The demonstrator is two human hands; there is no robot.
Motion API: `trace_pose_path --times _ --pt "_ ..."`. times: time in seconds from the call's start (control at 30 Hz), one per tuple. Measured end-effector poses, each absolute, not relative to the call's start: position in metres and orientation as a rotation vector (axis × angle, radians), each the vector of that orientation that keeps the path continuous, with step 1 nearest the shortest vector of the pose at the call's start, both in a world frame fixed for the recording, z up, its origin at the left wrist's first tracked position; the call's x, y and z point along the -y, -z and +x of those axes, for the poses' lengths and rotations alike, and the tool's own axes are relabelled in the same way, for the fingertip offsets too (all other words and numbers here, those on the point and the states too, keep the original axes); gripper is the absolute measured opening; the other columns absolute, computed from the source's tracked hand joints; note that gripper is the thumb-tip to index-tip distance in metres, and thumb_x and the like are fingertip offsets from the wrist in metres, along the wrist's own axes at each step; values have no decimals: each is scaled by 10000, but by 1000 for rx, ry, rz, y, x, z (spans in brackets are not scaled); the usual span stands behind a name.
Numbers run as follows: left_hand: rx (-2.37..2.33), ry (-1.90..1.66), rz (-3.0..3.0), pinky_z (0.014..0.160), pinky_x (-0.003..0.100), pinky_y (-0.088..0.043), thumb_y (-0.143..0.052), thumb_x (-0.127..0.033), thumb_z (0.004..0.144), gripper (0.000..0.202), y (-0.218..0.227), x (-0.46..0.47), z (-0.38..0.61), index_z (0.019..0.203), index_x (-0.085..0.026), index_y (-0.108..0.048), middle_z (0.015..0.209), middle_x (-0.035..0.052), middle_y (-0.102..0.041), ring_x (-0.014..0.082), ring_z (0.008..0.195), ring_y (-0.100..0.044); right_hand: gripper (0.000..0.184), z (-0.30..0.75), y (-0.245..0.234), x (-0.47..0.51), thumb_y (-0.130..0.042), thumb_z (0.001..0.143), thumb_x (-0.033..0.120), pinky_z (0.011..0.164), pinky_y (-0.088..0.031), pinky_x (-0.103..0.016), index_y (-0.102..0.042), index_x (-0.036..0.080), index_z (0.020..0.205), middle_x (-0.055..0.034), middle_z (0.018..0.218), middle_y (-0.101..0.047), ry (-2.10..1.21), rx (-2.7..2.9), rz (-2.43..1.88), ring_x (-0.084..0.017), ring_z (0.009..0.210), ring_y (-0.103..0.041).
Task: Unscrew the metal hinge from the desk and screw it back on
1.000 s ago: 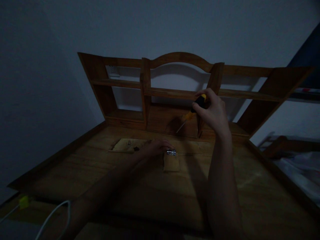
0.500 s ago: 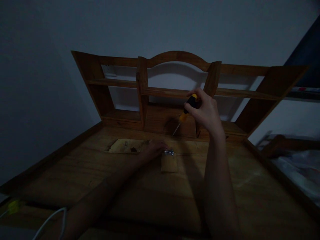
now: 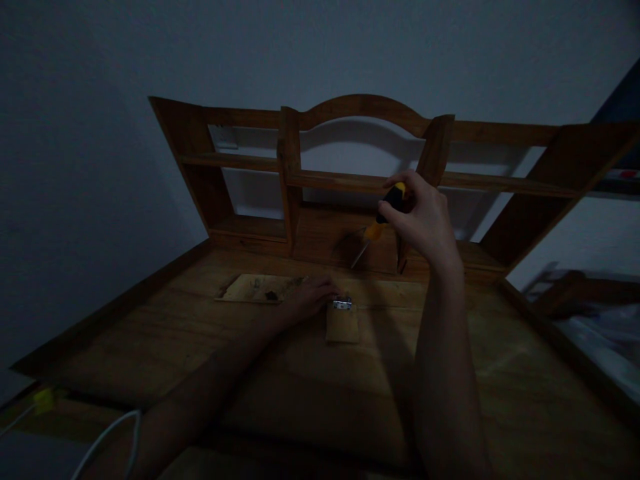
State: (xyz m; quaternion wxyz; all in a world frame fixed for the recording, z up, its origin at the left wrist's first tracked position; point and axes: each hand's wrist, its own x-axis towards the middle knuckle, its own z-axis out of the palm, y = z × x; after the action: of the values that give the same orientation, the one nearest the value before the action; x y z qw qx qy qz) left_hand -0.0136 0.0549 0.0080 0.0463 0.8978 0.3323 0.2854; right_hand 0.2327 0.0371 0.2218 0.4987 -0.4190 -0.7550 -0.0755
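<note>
My right hand (image 3: pixel 425 217) is raised above the desk, closed around the black-and-yellow handle of a screwdriver (image 3: pixel 389 207). Its metal shaft slants down to the left, with the tip in the air, apart from the hinge. Low on the desktop, my left hand (image 3: pixel 315 297) has its fingers together at the left back edge of a small shiny metal hinge (image 3: pixel 343 305). The fingertips are dim and partly hidden. That hinge sits at the far end of a small rectangular wooden block (image 3: pixel 343 327), which lies flat on the desk.
Left of the block lies a rough-ended wooden strip (image 3: pixel 250 287) with dark marks. A wooden shelf unit (image 3: pixel 365 180) stands along the back of the desktop (image 3: pixel 480 373), against the wall. At the lower left are a white cable (image 3: pixel 113 427) and a yellow object (image 3: pixel 44 399).
The whole scene has shifted slightly right and up in view. The screwdriver stays raised in my right hand, and my left hand remains by the hinge.
</note>
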Motion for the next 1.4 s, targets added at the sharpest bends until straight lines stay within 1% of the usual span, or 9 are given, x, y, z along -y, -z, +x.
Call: trace_pose_path --times 0.2,0.43,0.63,0.77,0.87,1.0,1.2,1.4 --pt "-1010 -870 2704 906 306 -514 -483 -222 1036 241 -5 -57 -13 1091 -206 -717 1108 70 -671 186 1026 -640 283 235 -221 -38 -614 813 259 818 -478 -401 -665 278 1091 -39 959 -678 187 1817 -984 -244 887 -628" --pt "-1102 -818 2690 913 322 -500 -510 -290 1037 213 -10 -56 -9 1049 -219 -710 1047 48 -697 197 1001 -650 316 234 -224 -34 -621 823 275 797 -487 -403 -659 303 1135 -40 968 -693 184 1839 -1015 -251 884 -629" --pt "-1163 -809 2690 895 342 -495 -537 -345 1026 207 -8 -58 -7 1010 -200 -684 1035 57 -697 214 985 -648 223 230 -221 -36 -647 814 260 795 -482 -401 -659 263 1037 -59 954 -705 115 2010 -1030 -263 880 -636" --pt "-1242 -860 2615 851 334 -504 -531 -382 1026 223 -10 -54 -6 992 -199 -653 977 51 -698 205 913 -653 189 225 -216 -41 -662 811 248 768 -479 -382 -657 241 999 -56 916 -706 48 2118 -1028 -256 854 -646" --pt "-1283 -907 2555 820 331 -507 -512 -400 1032 236 -12 -51 -5 1004 -201 -637 963 48 -696 201 880 -653 190 221 -213 -43 -673 809 244 776 -480 -376 -661 226 998 -55 913 -706 28 2166 -1039 -249 854 -649" --pt "-1268 -918 2541 847 338 -506 -492 -392 1038 234 -15 -48 -4 1024 -209 -637 988 46 -689 203 909 -648 196 215 -211 -45 -688 811 257 776 -487 -376 -668 218 1002 -51 918 -710 -14 2216 -1085 -242 843 -651" --pt "-1209 -899 2566 867 341 -500 -531 -397 1021 232 -16 -49 -5 997 -201 -653 994 46 -669 207 950 -624 204 211 -207 -48 -712 807 262 747 -492 -366 -669 225 1003 -54 928 -705 -50 2228 -1131 -235 824 -636" --pt "-1035 -937 2615 932 347 -486 -538 -297 1021 154 -7 -57 -8 1026 -213 -667 1048 47 -673 208 1043 -609 206 207 -205 -49 -713 816 268 746 -483 -355 -666 218 1011 -55 928 -702 -60 2256 -1127 -230 823 -635"
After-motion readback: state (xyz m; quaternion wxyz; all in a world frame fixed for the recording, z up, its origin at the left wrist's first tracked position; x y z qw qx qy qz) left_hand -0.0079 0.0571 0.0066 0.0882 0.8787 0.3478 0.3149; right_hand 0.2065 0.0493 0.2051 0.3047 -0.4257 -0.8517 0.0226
